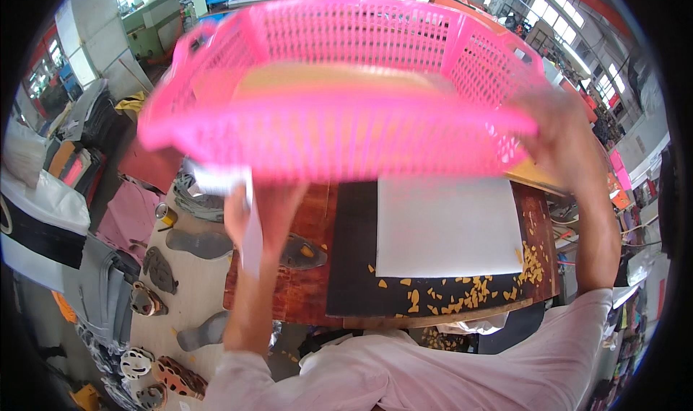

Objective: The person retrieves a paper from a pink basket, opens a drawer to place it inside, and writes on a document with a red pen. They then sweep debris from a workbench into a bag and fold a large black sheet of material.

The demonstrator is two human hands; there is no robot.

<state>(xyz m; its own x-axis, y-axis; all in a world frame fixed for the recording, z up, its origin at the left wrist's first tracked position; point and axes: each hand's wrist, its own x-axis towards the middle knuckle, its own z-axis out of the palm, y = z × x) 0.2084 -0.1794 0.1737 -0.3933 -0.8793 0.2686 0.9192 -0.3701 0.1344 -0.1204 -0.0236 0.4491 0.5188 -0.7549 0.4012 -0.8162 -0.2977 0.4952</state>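
A pink plastic basket (404, 133) hangs raised over the worktable, smeared by motion. Yellowish flat material (346, 81) shows inside it. My right hand (559, 133), blurred, grips the basket's right end near the rim. Below the basket's left part is my left hand (249, 212), its fingers closed on a folded white sheet of paper (251, 248); whether this hand also touches the basket I cannot tell. Under the basket a white rectangular board (449, 230) lies on a black mat (354, 267), with small yellow scraps (473, 295) strewn along its near and right sides.
The red-brown worktable (289, 299) carries a dark sole-shaped piece (302, 253). On the pale surface to the left lie grey sole-shaped pieces (198, 244), a small can (165, 213) and several shoe parts (177, 377). Stacked grey sheets (108, 288) stand at far left.
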